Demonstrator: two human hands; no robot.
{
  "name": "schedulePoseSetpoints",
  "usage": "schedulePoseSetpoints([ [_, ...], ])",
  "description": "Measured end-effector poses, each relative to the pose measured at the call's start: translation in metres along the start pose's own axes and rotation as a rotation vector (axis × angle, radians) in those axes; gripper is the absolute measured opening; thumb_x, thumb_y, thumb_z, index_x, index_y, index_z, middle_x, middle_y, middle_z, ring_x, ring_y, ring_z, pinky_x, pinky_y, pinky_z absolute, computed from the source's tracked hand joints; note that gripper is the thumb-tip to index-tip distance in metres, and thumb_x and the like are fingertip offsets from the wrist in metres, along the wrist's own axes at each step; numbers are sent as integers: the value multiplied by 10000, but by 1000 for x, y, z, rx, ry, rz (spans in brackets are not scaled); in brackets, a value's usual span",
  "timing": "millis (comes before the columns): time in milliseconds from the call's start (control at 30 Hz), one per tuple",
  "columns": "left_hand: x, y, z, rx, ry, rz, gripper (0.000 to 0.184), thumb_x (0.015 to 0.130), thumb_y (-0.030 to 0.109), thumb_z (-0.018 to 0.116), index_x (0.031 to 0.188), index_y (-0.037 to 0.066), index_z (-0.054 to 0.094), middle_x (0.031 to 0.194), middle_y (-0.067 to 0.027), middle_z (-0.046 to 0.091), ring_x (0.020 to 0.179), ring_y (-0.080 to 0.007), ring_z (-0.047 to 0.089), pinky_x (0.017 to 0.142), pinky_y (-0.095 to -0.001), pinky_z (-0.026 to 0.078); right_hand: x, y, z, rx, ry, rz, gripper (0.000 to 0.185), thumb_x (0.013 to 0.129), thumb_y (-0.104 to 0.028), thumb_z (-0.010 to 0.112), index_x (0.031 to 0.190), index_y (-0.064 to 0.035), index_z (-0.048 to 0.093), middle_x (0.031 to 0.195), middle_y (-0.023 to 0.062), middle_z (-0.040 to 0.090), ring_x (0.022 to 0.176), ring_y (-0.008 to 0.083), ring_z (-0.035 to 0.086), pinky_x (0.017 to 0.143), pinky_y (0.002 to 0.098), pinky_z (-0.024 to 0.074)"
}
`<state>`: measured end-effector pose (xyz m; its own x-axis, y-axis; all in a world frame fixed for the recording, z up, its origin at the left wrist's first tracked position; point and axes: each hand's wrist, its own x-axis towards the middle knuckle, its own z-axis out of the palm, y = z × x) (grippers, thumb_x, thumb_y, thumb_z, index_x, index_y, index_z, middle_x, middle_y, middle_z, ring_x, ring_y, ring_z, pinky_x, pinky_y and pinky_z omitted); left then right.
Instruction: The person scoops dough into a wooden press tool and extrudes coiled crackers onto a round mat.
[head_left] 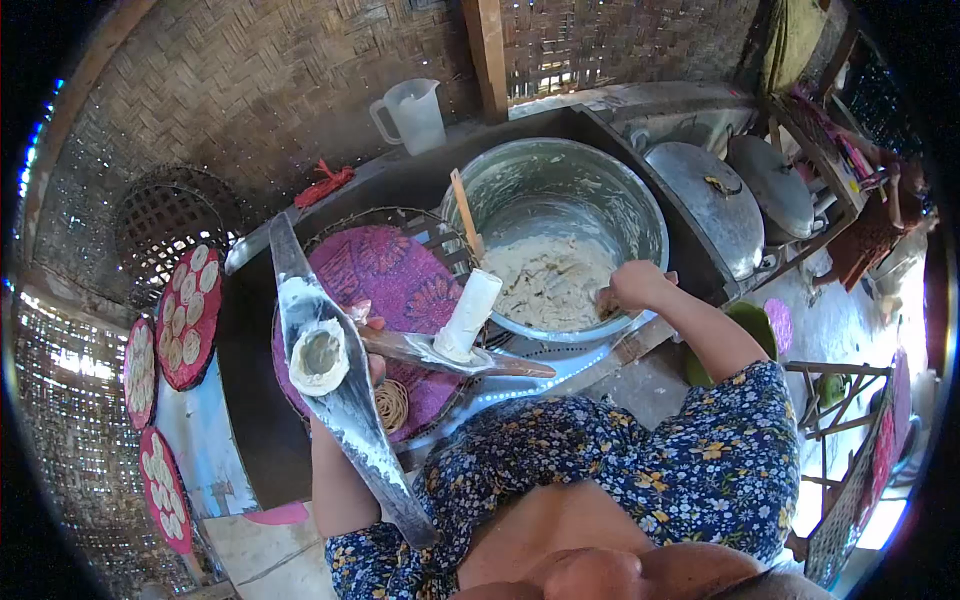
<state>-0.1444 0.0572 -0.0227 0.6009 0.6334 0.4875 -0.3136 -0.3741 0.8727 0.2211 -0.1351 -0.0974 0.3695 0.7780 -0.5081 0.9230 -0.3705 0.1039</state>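
My left hand [372, 345] is wrapped round a wooden press in two parts. One part [345, 425] has a round cup smeared with pale dough; the other [440, 352] carries an upright white cylinder [468, 315]. Below the press lies a round tray with pink patterned cloth [370, 270], with a coil of noodle-like strands [392, 405] on it. At the right rim of a large metal basin [655, 215], my right hand [635, 288] reaches inside with curled fingers; what they hold is hidden. Pale dough [550, 280] covers the basin's bottom, and a wooden stick [466, 210] leans inside its left edge.
A plastic jug [415, 118] and red string [325, 184] are behind the tray. Round pink trays [188, 318] with pale coils stand at the left, near a woven basket [175, 225]. Lidded pots [710, 200] are at the right. Another person [885, 215] is at the far right.
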Motion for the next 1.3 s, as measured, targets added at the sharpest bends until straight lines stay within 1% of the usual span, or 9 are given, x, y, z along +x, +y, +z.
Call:
schedulePoseSetpoints([
  [267, 4, 22, 6, -1, 36, -333, 410, 653, 3, 724, 1035, 3, 573, 980, -75, 611, 834, -138, 577, 724, -273, 484, -49, 34, -39, 436, 113, -155, 294, 752, -285, 610, 933, -57, 650, 773, 160, 628, 730, 255, 609, 665, 352, 462],
  [433, 20, 23, 25, 215, -113, -170, 266, 702, -31, 678, 948, -3, 583, 800, -56, 604, 683, -102, 561, 612, -261, 509, -92, 48, -82, 743, 183, -390, 374, 753, -301, 658, 1040, -62, 626, 804, 84, 646, 715, 132, 560, 659, 293, 437],
  [667, 59, -26, 77, 597, -386, -88, 496, 603, 221, 766, 1032, 72, 566, 969, -83, 625, 910, -199, 596, 825, -326, 457, -126, 44, -125, 1185, -16, -559, 428, 829, -320, 599, 1124, -11, 577, 586, -38, 427, 510, 42, 366, 435, 193, 286],
  [700, 65, -3, 88, 659, -447, -259, 510, 624, 257, 746, 1061, 74, 557, 1032, -106, 609, 960, -226, 583, 835, -329, 448, -130, 42, -131, 1118, -43, -558, 421, 834, -325, 592, 1121, -17, 582, 592, -37, 431, 519, 45, 373, 442, 191, 293],
  [767, 63, -14, 96, 575, -386, -80, 505, 656, 273, 715, 1082, 56, 552, 1050, -133, 603, 977, -259, 579, 835, -331, 445, -140, 28, -144, 990, -93, -546, 409, 844, -335, 579, 1114, -28, 590, 603, -33, 439, 536, 52, 385, 456, 189, 308],
  [867, 66, -7, 102, 622, -417, -76, 455, 662, 328, 675, 1010, 46, 594, 1003, -210, 586, 923, -360, 568, 797, -391, 452, -137, 34, -157, 483, 305, -612, 356, 842, -362, 563, 1105, -126, 609, 687, 42, 596, 616, 126, 546, 547, 281, 418],
  [1033, 72, -7, 116, 693, -471, -94, 486, 720, 354, 635, 1137, 122, 541, 1069, -144, 593, 951, -297, 582, 806, -351, 449, -183, -23, -208, -172, 769, -465, 231, 738, -325, 627, 913, -181, 671, 683, 74, 601, 651, 292, 594, 571, 393, 458],
  [1133, 76, -12, 121, 499, -423, -58, 452, 736, 401, 607, 1084, 114, 578, 1043, -160, 597, 931, -326, 579, 804, -376, 449, -181, -62, -200, -376, 1010, -543, 165, 664, -283, 646, 735, -134, 634, 639, 44, 549, 622, 248, 597, 546, 382, 452],
  [1300, 82, -41, 110, 483, -460, -42, 474, 755, 459, 576, 1093, 127, 580, 1029, -146, 611, 975, -306, 571, 823, -369, 443, -162, -93, -159, -734, 1238, -573, 284, 665, -208, 610, 947, -190, 584, 646, -21, 445, 604, 161, 514, 516, 321, 389],
])
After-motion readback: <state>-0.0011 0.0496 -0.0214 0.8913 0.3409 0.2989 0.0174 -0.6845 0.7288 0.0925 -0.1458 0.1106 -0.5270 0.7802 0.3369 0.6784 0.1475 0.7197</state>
